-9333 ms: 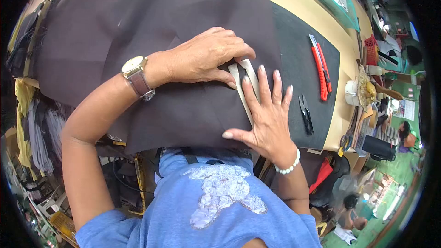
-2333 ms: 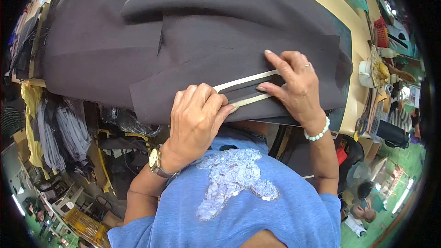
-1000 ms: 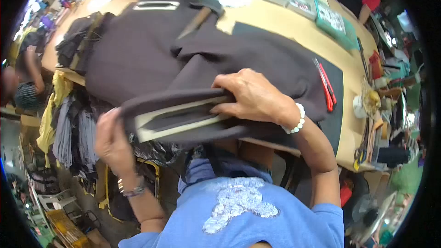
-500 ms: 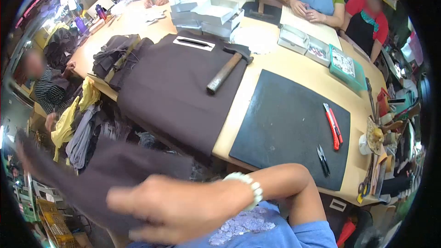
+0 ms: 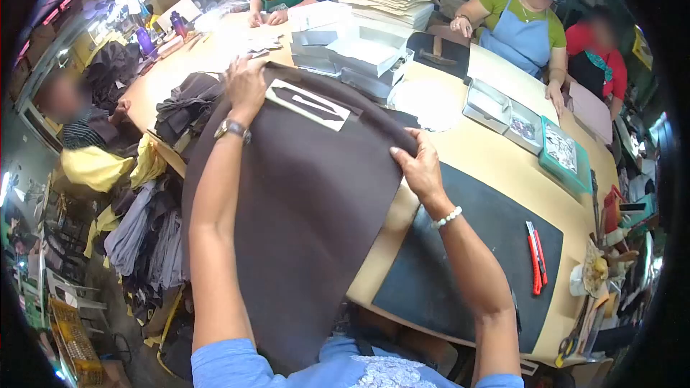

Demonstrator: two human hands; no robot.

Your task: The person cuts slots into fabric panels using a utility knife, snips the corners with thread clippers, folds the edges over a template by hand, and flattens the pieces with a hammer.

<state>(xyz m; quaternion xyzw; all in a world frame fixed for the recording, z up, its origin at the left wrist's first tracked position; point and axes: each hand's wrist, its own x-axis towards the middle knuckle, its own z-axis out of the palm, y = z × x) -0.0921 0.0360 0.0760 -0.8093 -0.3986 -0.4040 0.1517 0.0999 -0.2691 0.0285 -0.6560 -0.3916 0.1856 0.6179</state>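
Left hand: The left hand reached far across, its fingers curled about the far left corner and holding cloth; the thumb was hidden, so I couldn't judge how firm that hold was.
Right hand: The right hand held the right edge narrowly, thumb on top and fingers behind, a grip that probably left the surface between the hands undisturbed.
Dark cloth: The dark cloth lay between the forearms, its far part over the desk and its near end hanging toward the person; held at two separated places, its far edge seemed easier to keep spread.
Pale slotted piece: The pale slotted piece sat near the far edge, between the two hands, touched by neither, so it stayed in plain sight.
Mat: The black mat lay just right of the cloth, a protective surface, I'd guess, for the red cutter resting on it.
Far side: Grey boxes stood stacked beyond the cloth, and the green tray sat to the right, presumably keeping small parts together.
Company: A person in a blue apron worked opposite, well apart from the held cloth.
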